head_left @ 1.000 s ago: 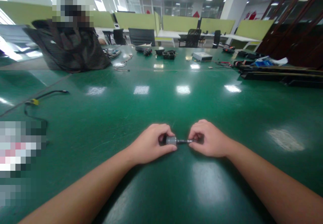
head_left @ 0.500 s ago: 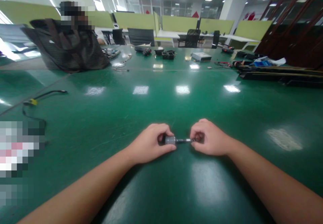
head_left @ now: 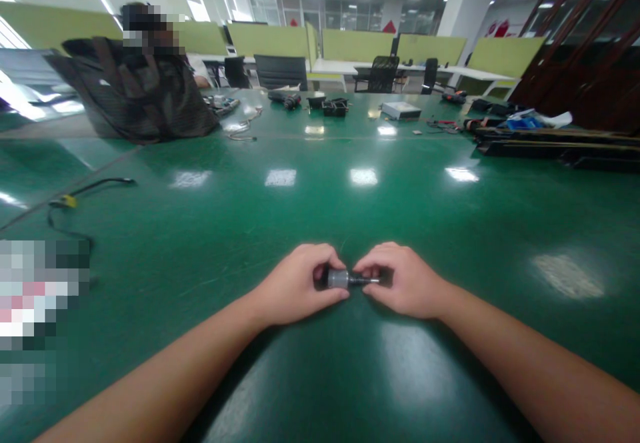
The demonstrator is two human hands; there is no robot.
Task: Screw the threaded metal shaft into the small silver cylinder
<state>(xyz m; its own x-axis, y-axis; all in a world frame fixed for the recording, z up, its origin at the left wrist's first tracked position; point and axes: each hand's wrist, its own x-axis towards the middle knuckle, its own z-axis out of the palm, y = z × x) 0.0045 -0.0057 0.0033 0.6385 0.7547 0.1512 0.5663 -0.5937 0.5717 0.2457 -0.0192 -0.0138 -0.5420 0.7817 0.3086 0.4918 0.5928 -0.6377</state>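
A small grey cylinder (head_left: pixel 338 279) with a dark rear end lies level, low over the green table (head_left: pixel 320 216). My left hand (head_left: pixel 297 286) is closed around it, thumb below and fingers above. From its right end runs a thin metal shaft (head_left: pixel 373 281), dark close to the cylinder and shiny at the tip. My right hand (head_left: pixel 403 280) curls over this shaft, with thumb and fingertips closed at its dark part beside the cylinder. Exactly what those fingertips pinch is partly hidden. The hands are a short gap apart.
A large dark bag (head_left: pixel 145 96) stands at the back left, a person behind it. A black cable (head_left: pixel 100 186) with a yellow piece lies at left. Farther back are black parts (head_left: pixel 334 106), a silver box (head_left: pixel 400 110) and long black strips (head_left: pixel 550 144) at right.
My right hand has slid left along the shaft, from its far end to beside the cylinder, so the shiny tip now shows within its grasp. My left hand keeps its hold.
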